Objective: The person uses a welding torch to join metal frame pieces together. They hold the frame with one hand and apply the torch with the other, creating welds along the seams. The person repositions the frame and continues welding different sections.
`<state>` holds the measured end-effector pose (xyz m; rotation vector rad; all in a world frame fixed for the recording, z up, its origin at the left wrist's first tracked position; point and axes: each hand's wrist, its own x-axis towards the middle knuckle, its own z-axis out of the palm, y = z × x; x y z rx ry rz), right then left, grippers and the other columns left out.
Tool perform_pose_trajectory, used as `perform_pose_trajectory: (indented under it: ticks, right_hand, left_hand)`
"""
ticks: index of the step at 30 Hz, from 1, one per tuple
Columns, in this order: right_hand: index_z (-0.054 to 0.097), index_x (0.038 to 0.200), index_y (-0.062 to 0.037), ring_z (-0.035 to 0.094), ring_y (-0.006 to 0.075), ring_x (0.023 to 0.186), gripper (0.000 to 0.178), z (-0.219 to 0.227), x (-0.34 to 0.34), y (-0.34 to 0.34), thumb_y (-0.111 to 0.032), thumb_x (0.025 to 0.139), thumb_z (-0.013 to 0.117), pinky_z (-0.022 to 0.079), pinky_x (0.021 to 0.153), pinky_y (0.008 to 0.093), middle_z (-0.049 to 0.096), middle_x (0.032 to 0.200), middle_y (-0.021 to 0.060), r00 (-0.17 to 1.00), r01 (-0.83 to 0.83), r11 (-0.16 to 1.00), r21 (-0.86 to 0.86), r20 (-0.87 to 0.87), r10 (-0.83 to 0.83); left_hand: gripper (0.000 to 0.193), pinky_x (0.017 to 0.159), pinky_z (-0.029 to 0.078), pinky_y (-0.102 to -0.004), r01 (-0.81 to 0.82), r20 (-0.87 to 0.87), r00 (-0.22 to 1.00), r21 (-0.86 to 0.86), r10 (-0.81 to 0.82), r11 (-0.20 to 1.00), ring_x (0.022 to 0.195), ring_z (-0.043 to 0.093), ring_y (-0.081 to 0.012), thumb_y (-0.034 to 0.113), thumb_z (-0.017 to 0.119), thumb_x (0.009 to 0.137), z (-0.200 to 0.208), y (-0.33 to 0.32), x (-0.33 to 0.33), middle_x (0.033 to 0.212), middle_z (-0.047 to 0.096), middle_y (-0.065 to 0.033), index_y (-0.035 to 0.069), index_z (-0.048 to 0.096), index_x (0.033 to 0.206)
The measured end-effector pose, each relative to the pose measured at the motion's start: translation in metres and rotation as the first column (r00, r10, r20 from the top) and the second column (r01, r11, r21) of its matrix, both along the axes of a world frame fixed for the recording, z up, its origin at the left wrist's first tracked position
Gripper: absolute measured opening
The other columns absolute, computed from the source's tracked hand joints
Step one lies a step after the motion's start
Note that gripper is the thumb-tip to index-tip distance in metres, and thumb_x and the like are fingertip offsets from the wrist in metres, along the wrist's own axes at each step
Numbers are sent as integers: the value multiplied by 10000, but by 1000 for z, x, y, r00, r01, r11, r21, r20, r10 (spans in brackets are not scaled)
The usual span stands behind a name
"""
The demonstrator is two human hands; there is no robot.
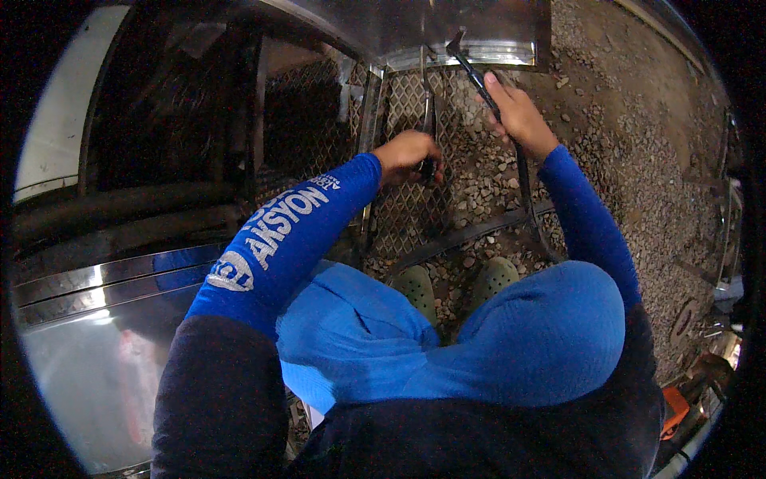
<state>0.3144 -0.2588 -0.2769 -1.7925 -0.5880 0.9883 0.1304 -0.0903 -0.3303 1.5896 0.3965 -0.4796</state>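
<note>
My right hand (517,116) is wrapped round a slim black torch-like tool (472,70) with a short angled head. Its tip is close to the lower edge of a shiny sheet-metal panel (503,53); whether it touches cannot be told. From below that hand a black cable (524,180) hangs down toward the ground. My left hand (411,156) has its fingers curled in front of a diamond-mesh metal panel (395,203), beside an upright metal bar (429,96). Something dark shows at its fingertips, too hidden to name.
A shiny metal frame post (371,104) stands left of the mesh. Loose gravel (606,184) covers the ground to the right. A dark flat strip (471,231) lies before my green clogs (495,278). Polished metal panels (96,351) rise at the left; an orange object (674,411) is lower right.
</note>
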Motion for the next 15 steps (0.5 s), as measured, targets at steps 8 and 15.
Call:
perform_pose_trajectory:
  ticks: [8,15]
  right_hand:
    - [568,869,-10,452,108,434,674,20,7,31,-681,923,529,370,393,294,474,609,8,997,-70,987,-146,25,74]
    - [549,694,30,520,183,420,763,20,10,46,-691,933,471,435,399,357,497,541,78,964,-61,964,-261,235,125]
  left_hand:
    - [364,837,548,-401,182,140,963,287,-230,940,937,720,-287,247,461,912,-38,15,-5,991,757,-107,92,775,1009]
    - [377,809,551,-416,238,59,959,358,-276,903,907,719,-291,268,451,904,-19,8,2,968,755,-118,120,788,988]
